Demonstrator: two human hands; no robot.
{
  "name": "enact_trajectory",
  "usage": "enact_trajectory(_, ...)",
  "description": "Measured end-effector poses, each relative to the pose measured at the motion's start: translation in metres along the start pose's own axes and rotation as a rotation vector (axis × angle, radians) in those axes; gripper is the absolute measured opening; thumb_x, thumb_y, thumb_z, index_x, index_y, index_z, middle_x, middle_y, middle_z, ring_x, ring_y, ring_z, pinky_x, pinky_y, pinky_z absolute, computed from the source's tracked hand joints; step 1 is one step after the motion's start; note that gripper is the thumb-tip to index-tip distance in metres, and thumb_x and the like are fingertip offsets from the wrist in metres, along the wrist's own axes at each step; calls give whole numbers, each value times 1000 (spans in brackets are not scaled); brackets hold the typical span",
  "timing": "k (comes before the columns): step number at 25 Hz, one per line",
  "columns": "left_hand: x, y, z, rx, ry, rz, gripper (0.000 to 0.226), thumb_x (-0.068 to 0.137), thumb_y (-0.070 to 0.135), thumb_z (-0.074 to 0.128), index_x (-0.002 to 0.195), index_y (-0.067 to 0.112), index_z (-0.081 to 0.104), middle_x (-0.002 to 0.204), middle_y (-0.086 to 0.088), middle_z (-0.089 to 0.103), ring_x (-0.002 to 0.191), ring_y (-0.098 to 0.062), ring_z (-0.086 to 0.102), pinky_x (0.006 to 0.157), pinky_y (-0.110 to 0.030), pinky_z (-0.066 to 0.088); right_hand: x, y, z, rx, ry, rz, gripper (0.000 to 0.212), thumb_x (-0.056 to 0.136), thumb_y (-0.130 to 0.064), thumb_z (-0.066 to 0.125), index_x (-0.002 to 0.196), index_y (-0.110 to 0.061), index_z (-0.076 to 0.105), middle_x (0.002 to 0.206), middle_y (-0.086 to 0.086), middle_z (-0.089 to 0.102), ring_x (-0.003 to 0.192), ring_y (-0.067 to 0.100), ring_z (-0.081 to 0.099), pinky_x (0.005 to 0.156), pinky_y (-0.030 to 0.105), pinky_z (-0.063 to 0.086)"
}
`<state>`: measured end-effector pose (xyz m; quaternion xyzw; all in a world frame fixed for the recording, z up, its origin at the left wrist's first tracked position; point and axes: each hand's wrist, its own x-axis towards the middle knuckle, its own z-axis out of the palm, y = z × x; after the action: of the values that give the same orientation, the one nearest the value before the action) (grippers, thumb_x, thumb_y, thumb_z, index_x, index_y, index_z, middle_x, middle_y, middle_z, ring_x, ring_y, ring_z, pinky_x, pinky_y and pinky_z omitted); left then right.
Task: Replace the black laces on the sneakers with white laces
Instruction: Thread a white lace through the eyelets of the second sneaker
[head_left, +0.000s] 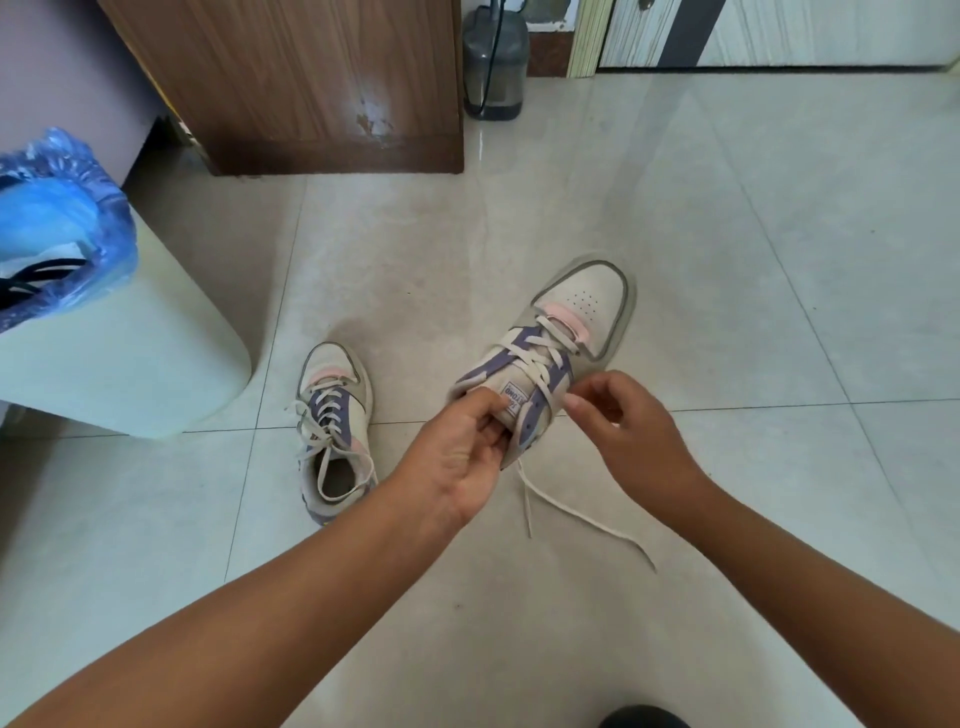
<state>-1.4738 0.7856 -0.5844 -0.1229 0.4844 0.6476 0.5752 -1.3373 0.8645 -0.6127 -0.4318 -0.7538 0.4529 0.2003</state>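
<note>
Pale tiled floor (727, 260) fills the frame, with one white-laced sneaker (335, 415) left of centre. A second sneaker (582, 317) is held at centre, its tongue pinched by the left hand (457, 457). A white lace (540, 374) is pinched by the right hand (634, 431), loose ends hanging below.

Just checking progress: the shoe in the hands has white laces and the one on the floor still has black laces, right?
Not quite. In the head view, the sneaker on the floor has white laces too, like the held sneaker.
</note>
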Motion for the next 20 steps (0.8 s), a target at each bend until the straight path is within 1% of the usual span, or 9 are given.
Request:
enact_trajectory(2,0,-5,1,-51,-9,28,25,86,-9,44,92,6,62,74,-7,71,68,-15,66,75,-25,55,6,-3,15,104,20,71,11,86,-29,66,84,-23,57,92,-3,60,86,8,55,70,11,40)
enact_trajectory(4,3,-13,-1,-134,24,21,25,87,-11,42,97,2,61,83,-13,69,77,-20,65,86,-31,51,6,2,22,109,-26,75,11,86,-25,66,80,-23,57,91,-1,59,85,7,53,69,7,39)
enact_trajectory(7,10,-35,-17,-268,160,-59,25,87,-12,39,96,-2,60,75,-15,67,75,-22,62,73,-30,55,-1,22,31,58,-147,92,19,88,-20,65,72,-26,56,85,-4,56,79,5,51,68,5,37)
enact_trajectory(9,13,-56,-32,-313,294,-110,30,86,-10,39,108,-4,59,75,-14,63,73,-21,60,66,-29,55,-5,36,37,-34,-264,87,22,91,-18,60,72,-22,51,77,-6,53,70,4,47,65,10,37)
enact_trajectory(11,14,-73,-45,-345,402,-125,38,87,-9,40,123,-7,53,80,-15,58,75,-21,57,61,-28,55,-10,50,47,-187,-381,53,19,95,-19,53,77,-17,46,73,-6,49,67,10,45,65,20,36)
enact_trajectory(14,14,-83,-48,-395,466,-101,39,88,-9,41,125,-6,52,87,-16,59,76,-22,58,62,-27,54,-17,62,60,-320,-445,25,14,99,-24,44,88,-15,39,75,4,54,68,23,48,64,34,36)
enact_trajectory(17,-3,-74,-45,-213,398,-176,27,90,-7,39,110,-3,57,85,-16,62,75,-23,60,63,-28,54,-13,62,60,-358,-475,-57,9,98,-22,46,97,-14,43,71,3,55,64,25,50,61,34,36)
enact_trajectory(19,-15,-63,-52,113,341,-260,15,91,-4,41,94,-2,56,80,-16,59,74,-24,59,63,-32,55,-5,65,49,-639,-422,-323,12,89,-14,59,99,-9,56,66,4,61,58,28,56,55,30,37)
enact_trajectory(20,-20,-55,-57,326,314,-265,11,92,0,43,91,0,54,81,-14,56,74,-24,58,62,-33,55,-1,74,41,-755,-354,-438,13,79,-11,67,91,-8,63,60,4,62,50,28,57,49,27,38)
